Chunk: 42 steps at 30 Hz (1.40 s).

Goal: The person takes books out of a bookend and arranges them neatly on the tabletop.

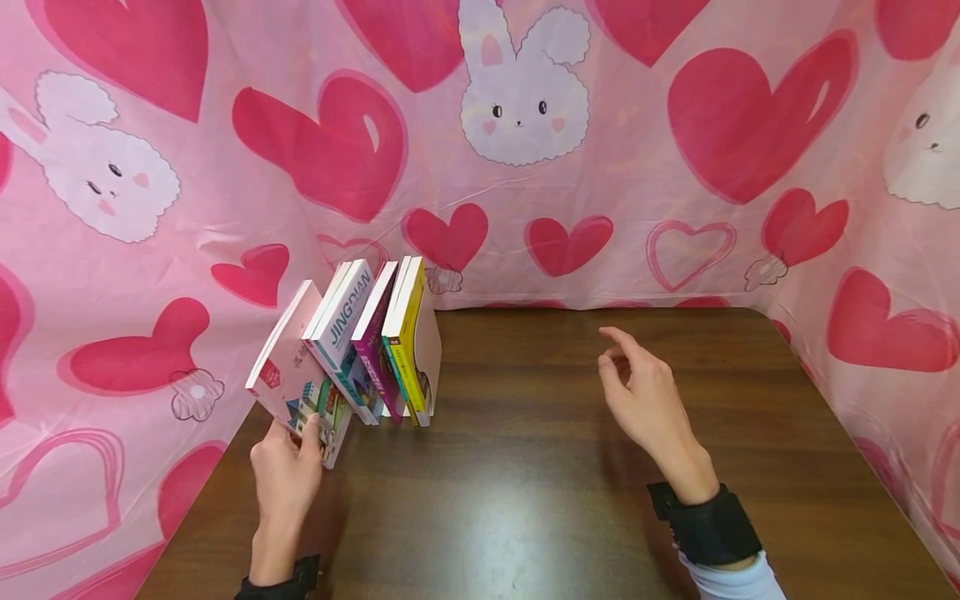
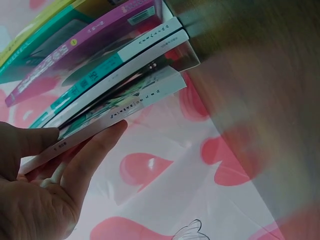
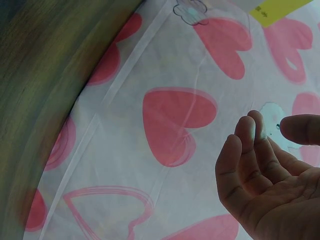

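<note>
In the head view my left hand (image 1: 285,475) pinches a pink book (image 1: 300,375) by its lower near edge, thumb on the cover and fingers behind. That book leans at the left end of a row of upright books. Beside it stand a pale blue-and-white book (image 1: 347,333) marked JINGDIAN, a purple book (image 1: 375,358) and a yellow book (image 1: 408,342). The left wrist view shows the spine of the pinched book (image 2: 107,117) between thumb and fingers. My right hand (image 1: 645,392) hovers over the table's right half, fingers loosely bent, holding nothing.
A dark wooden table (image 1: 525,467) lies under the books and hands. Pink cloth (image 1: 517,208) with hearts and rabbits hangs behind it and along both sides. A pale bookend (image 1: 431,350) shows at the row's right end. Black bands (image 1: 716,525) wrap the wrists.
</note>
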### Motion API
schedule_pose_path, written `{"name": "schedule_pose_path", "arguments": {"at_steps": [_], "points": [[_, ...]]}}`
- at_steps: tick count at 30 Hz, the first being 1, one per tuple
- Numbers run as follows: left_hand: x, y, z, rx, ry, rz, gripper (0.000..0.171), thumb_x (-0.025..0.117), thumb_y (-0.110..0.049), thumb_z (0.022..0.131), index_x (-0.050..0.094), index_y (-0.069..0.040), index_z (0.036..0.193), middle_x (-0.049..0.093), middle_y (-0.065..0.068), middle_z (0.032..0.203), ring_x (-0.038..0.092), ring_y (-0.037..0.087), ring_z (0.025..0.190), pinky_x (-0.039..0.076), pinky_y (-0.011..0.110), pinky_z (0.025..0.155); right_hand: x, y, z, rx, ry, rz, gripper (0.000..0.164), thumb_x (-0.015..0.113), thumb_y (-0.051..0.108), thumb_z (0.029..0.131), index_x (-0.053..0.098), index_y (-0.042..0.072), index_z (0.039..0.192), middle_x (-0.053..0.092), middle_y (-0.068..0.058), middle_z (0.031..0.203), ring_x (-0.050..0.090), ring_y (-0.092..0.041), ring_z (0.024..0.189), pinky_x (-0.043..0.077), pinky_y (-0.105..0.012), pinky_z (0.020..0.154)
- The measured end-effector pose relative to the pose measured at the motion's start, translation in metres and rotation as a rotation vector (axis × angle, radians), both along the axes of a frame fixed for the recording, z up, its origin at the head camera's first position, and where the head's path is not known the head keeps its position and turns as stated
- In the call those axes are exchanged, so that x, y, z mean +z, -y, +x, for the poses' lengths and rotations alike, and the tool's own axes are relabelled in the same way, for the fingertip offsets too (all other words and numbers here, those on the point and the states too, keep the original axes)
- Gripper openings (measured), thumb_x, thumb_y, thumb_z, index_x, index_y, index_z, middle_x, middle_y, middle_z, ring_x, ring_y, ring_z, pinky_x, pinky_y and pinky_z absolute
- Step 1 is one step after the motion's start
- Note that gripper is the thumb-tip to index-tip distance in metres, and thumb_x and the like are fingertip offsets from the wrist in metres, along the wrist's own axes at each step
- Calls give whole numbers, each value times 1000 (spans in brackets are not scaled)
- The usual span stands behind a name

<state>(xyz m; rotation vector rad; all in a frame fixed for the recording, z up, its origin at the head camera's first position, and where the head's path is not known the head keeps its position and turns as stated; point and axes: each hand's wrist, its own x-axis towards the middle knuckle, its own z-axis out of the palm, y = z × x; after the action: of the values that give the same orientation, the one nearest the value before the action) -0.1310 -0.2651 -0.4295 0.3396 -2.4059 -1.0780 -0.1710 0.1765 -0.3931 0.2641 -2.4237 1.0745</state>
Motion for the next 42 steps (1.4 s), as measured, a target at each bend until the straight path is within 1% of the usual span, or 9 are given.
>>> {"name": "schedule_pose_path", "arguments": {"at_steps": [3, 8, 16, 21, 28, 30, 40, 42], "points": [[2, -1, 3, -2, -2, 0, 47, 62, -15, 105, 52, 11, 144, 64, 40, 133, 63, 58, 115, 56, 68, 84, 0, 0, 0, 2, -3, 2, 35, 57, 8, 103, 61, 4, 137, 73, -14, 92, 56, -25, 70, 49, -42, 60], [7, -2, 8, 6, -1, -2, 50, 62, -18, 105, 52, 9, 146, 64, 38, 135, 62, 57, 117, 57, 67, 84, 0, 1, -1, 2, 8, -1, 35, 57, 8, 103, 61, 4, 138, 73, -14, 92, 57, -25, 71, 50, -43, 62], [12, -1, 14, 18, -16, -26, 46, 63, -15, 104, 55, 11, 141, 67, 41, 127, 66, 58, 110, 56, 69, 82, 1, 2, -1, 7, 17, 0, 35, 57, 9, 104, 61, 4, 139, 72, -14, 92, 57, -25, 72, 49, -43, 61], [11, -1, 17, 49, -39, -50, 42, 64, -15, 103, 59, 13, 135, 69, 41, 122, 69, 57, 103, 56, 69, 79, 1, 2, 0, 5, 24, 0, 35, 57, 9, 104, 61, 5, 138, 72, -14, 92, 56, -24, 70, 49, -42, 60], [14, -2, 24, 83, -102, -94, 35, 66, -10, 101, 64, 16, 123, 71, 43, 108, 71, 59, 90, 57, 74, 73, 2, 3, 1, 8, 24, -3, 35, 57, 9, 104, 61, 4, 138, 72, -14, 92, 56, -24, 70, 49, -42, 60], [15, -2, 25, 89, -110, -101, 34, 67, -10, 100, 65, 17, 121, 71, 43, 107, 71, 59, 89, 57, 74, 72, 2, 3, 1, 11, 23, -5, 35, 57, 9, 104, 61, 4, 138, 72, -14, 93, 57, -25, 71, 49, -42, 61], [16, -3, 33, 109, -102, -114, 34, 67, -9, 100, 64, 17, 122, 70, 44, 108, 71, 60, 90, 57, 76, 73, 2, 4, 1, 13, 26, -1, 36, 56, 10, 104, 61, 5, 139, 72, -14, 93, 57, -25, 71, 50, -42, 61], [17, -3, 35, 114, -115, -123, 33, 68, -8, 99, 65, 17, 120, 71, 44, 105, 71, 60, 88, 57, 76, 71, 2, 4, 1, 14, 25, -1, 36, 56, 10, 104, 60, 5, 139, 73, -14, 93, 57, -25, 71, 49, -42, 61]]}}
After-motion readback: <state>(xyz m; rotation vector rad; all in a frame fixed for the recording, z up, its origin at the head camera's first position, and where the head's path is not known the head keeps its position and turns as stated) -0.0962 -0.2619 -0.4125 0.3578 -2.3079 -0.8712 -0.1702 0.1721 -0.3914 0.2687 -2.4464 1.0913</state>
